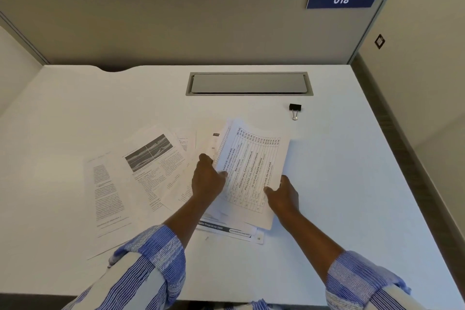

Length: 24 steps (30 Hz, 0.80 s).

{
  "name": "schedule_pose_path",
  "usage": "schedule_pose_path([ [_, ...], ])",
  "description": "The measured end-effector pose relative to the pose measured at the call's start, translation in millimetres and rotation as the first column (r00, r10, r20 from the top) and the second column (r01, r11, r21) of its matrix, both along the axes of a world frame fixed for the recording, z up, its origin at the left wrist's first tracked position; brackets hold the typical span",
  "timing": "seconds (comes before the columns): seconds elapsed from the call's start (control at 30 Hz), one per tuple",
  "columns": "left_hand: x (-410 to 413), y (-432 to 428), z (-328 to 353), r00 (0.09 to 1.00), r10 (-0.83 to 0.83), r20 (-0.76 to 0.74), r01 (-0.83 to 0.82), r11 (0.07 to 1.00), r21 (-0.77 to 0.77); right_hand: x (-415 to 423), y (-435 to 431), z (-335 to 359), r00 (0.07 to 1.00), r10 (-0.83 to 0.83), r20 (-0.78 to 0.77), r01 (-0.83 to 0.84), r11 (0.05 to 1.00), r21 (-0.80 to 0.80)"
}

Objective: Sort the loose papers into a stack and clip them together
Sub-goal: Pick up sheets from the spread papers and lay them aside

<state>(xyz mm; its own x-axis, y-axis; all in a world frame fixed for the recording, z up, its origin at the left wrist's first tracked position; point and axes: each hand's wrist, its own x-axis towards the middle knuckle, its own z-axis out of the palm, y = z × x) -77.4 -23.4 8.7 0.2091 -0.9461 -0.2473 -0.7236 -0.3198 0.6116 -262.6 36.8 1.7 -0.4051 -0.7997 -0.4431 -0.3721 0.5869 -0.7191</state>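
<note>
White desk [339, 158], head view. Loose papers [141, 166] fanned across the middle, overlapping. Left hand [207, 178] pinches the left edge of a table sheet [251, 171] lying on top of the pile; right hand [283, 195] grips the same sheet's lower right edge, thumb on top. Black binder clip [295, 109] sits apart, beyond the papers, near a grey cable hatch [249, 83].

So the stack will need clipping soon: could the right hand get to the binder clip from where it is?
Probably yes. The binder clip lies alone on the bare desk, beyond the right hand, with nothing between them. But that hand is holding the table sheet, so it must let go first.
</note>
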Motion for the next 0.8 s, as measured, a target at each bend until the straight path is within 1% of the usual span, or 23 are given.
schedule_pose_path([
  [0.07, 0.2, -1.9, 2.3, 0.994, 0.0, -0.113, 0.007, 0.998, 0.065, 0.6, 0.7, 1.9, 1.0, 0.02, -0.013, -0.02, 1.0, -0.005],
  [0.13, 1.6, -6.2, 3.6, 0.986, -0.02, -0.164, 0.038, 0.994, 0.106, 0.1, -0.1, 2.8, 1.0, 0.027, -0.012, -0.027, 1.0, -0.007],
  [0.2, 1.9, -9.7, 9.7, 0.967, -0.098, -0.235, 0.128, 0.985, 0.116, -2.6, -1.4, 5.0, 1.0, -0.002, 0.004, 0.002, 1.0, -0.026],
  [0.27, 2.5, -9.2, 25.2, 0.898, -0.163, -0.408, 0.217, 0.972, 0.089, -9.1, -3.6, 8.4, 0.997, -0.066, 0.036, 0.068, 0.996, -0.063],
  [0.33, 5.7, -5.9, 45.6, 0.751, -0.162, -0.64, 0.265, 0.962, 0.066, -18.6, -7.9, 13.0, 0.984, -0.138, 0.111, 0.151, 0.982, -0.115],
  [0.37, 9.8, -4.6, 53.3, 0.662, -0.144, -0.735, 0.278, 0.959, 0.062, -24.9, -10.9, 15.3, 0.971, -0.164, 0.176, 0.186, 0.976, -0.116],
  [0.4, 14.4, -3.5, 59.2, 0.581, -0.133, -0.803, 0.298, 0.953, 0.058, -32.0, -13.6, 18.8, 0.944, -0.17, 0.282, 0.205, 0.974, -0.099],
  [0.43, 19.2, -2.3, 63.6, 0.507, -0.12, -0.854, 0.32, 0.945, 0.058, -38.7, -16.8, 19.8, 0.895, -0.154, 0.419, 0.204, 0.976, -0.077],
  [0.47, 24.4, -1.6, 65.3, 0.463, -0.105, -0.88, 0.337, 0.939, 0.065, -45.2, -20.5, 18.8, 0.82, -0.115, 0.56, 0.179, 0.982, -0.061],
  [0.5, 28.4, -0.3, 67.9, 0.446, -0.09, -0.891, 0.344, 0.936, 0.077, -49.9, -22.6, 19.9, 0.732, -0.057, 0.679, 0.141, 0.988, -0.069],
  [0.53, 32.2, 0.4, 66.8, 0.463, -0.09, -0.882, 0.345, 0.935, 0.086, -52.1, -24.1, 24.3, 0.664, 0.001, 0.748, 0.106, 0.99, -0.095],
  [0.57, 34.0, 1.6, 66.5, 0.494, -0.09, -0.865, 0.336, 0.937, 0.094, -52.5, -25.0, 29.2, 0.637, 0.04, 0.769, 0.079, 0.99, -0.117],
  [0.6, 35.1, 2.1, 64.4, 0.549, -0.094, -0.831, 0.314, 0.944, 0.101, -52.0, -26.1, 32.3, 0.665, 0.057, 0.744, 0.058, 0.99, -0.127],
  [0.63, 34.2, 2.4, 63.0, 0.614, -0.085, -0.784, 0.272, 0.956, 0.109, -50.9, -27.2, 34.8, 0.713, 0.073, 0.697, 0.044, 0.988, -0.149],
  [0.7, 30.9, 1.2, 59.0, 0.732, -0.05, -0.68, 0.152, 0.984, 0.092, -48.0, -29.3, 39.2, 0.818, 0.094, 0.567, 0.029, 0.979, -0.204],
  [0.73, 28.4, 0.6, 57.6, 0.767, -0.023, -0.641, 0.087, 0.994, 0.069, -46.8, -29.9, 42.1, 0.853, 0.094, 0.513, 0.03, 0.973, -0.229],
  [0.8, 22.1, 0.5, 56.9, 0.791, -0.008, -0.611, 0.002, 1.0, -0.011, -45.5, -30.3, 48.7, 0.885, 0.086, 0.457, 0.053, 0.958, -0.283],
])
